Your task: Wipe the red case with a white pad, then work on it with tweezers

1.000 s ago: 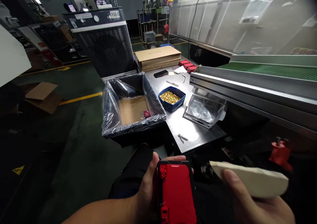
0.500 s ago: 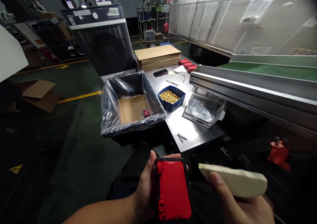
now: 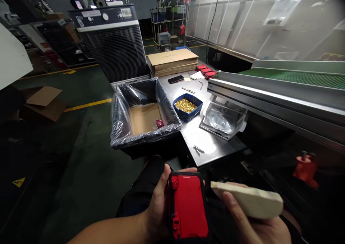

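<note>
- Red rectangular case with black edging (image 3: 190,206): over your lap, flat red face up, gripped along its sides by your left hand (image 3: 157,199).
- Cream, flat, round-ended slab (image 3: 250,200): pinched in your right hand (image 3: 258,226), thumb on its near face; just right of the case, not touching.
- Ahead of you, black bin with clear plastic liner (image 3: 145,139); brown cardboard and a small red item inside.
- Right of bin: shiny metal table (image 3: 215,148), bearing blue plastic tray (image 3: 185,116) of small gold-coloured pieces, thin dark metal tools (image 3: 198,150), clear plastic bags (image 3: 219,121).
- Farther back: flat brown cardboard stack (image 3: 174,60), black phone (image 3: 175,79), red-and-black cases (image 3: 205,71).
- Your right: green-belted conveyor (image 3: 291,79).
</note>
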